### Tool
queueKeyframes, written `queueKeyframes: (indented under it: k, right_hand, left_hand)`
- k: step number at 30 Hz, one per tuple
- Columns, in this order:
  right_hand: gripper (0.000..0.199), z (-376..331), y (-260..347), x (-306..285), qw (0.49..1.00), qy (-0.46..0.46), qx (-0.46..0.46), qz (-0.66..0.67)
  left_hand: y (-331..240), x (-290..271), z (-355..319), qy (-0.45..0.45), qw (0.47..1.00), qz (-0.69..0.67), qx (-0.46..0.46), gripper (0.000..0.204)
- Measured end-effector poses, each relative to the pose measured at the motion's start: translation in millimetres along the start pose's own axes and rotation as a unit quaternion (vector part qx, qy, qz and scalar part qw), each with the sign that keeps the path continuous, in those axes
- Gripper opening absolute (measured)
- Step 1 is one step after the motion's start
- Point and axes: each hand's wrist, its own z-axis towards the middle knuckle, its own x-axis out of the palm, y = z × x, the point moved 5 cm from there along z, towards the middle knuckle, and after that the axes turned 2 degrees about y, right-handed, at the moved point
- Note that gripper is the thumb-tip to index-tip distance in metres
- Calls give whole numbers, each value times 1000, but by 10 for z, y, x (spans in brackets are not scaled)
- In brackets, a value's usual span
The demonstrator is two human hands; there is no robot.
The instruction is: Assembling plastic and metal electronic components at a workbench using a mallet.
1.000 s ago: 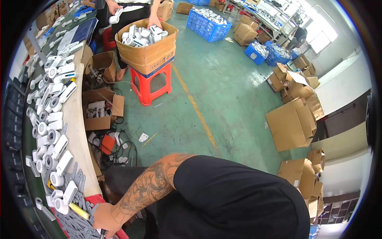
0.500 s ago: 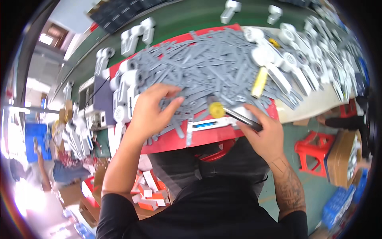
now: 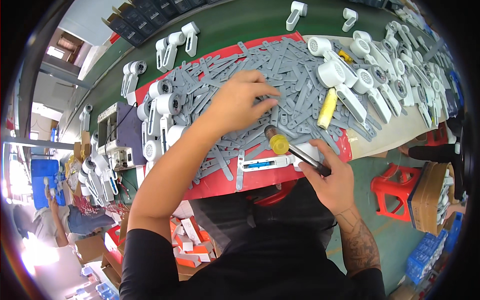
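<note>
My left hand (image 3: 239, 104) hovers over a heap of flat grey plastic strips (image 3: 290, 70), thumb and fingers apart, and nothing shows between them. In my right hand (image 3: 334, 179) is a mallet (image 3: 278, 144) with a yellow head and a dark handle, its head pointing left over the near part of the heap. Beneath it lies a white handheld device (image 3: 260, 164), its handle opening showing a blue part inside; its round end is partly hidden by the mallet and my right hand. A single grey strip (image 3: 240, 171) lies across the device's left end.
White devices (image 3: 331, 74) crowd the right side, beside a yellow cylinder (image 3: 327, 108). More stand left of the heap (image 3: 167, 104), near a grey box-like machine (image 3: 120, 135). A red sheet (image 3: 215, 186) lies underneath. A red stool (image 3: 395, 190) stands at right.
My left hand has moved right and farther away over the heap. The mallet stays in my right hand, its head shifted slightly right and nearer.
</note>
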Motion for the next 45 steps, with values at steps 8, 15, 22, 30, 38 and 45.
queueKeyframes:
  k: [8, 15, 22, 30, 38, 45]
  right_hand:
    - [52, -40, -31, 7, 999, -4, -54, 5]
    - [54, -29, -111, 33, 999, -10, -27, 32]
    - [54, 30, -87, 49, 997, -12, -41, 64]
    - [53, 64, -75, 24, 997, 33, 18, 67]
    - [52, 63, -78, 64, 997, 13, -2, 80]
    - [54, 33, -77, 58, 995, 14, 24, 91]
  left_hand:
    - [290, -12, -69, 68, 988, 107, -88, 20]
    - [371, -362, -369, -7, 976, 145, -161, 20]
    - [142, -170, -383, 39, 993, 102, -43, 16]
    - [299, -350, -352, -32, 975, 102, -197, 24]
    - [119, -45, -670, 30, 985, 84, -147, 22]
    - [253, -417, -505, -40, 970, 78, -226, 26]
